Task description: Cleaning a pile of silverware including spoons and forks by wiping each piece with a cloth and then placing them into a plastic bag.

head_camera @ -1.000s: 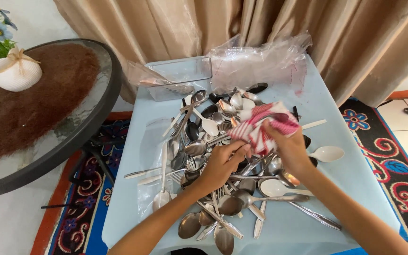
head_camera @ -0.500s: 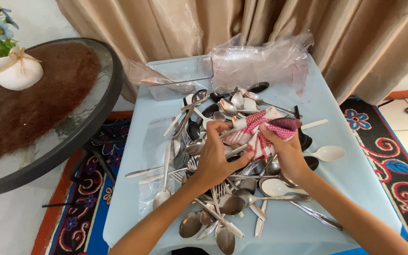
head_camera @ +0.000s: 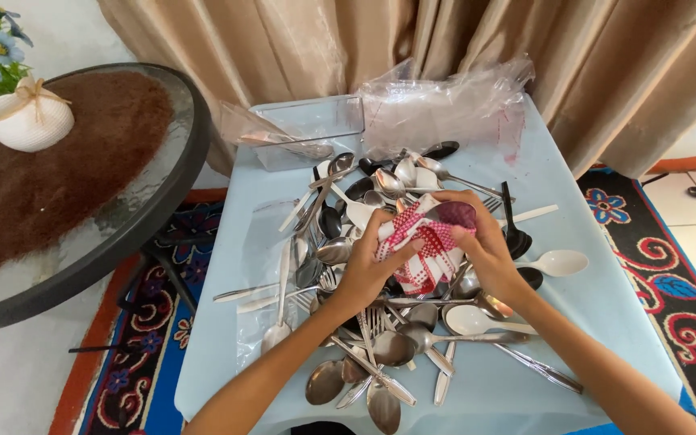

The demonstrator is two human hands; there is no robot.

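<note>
**Both hands closed on cloth and spoon**

Gripping together, our left hand (head_camera: 376, 262) and right hand (head_camera: 481, 246) now wrap the red-white cloth (head_camera: 422, 250) around a spoon (head_camera: 454, 213), above the cutlery pile (head_camera: 380, 338) on the blue table (head_camera: 598, 314). A second ago only the right hand carried the cloth, so wiping has begun. We cannot see the handle.

Spoon pile (head_camera: 380, 322) on table (head_camera: 606, 322), plastic bags (head_camera: 445, 105) behind it
</note>
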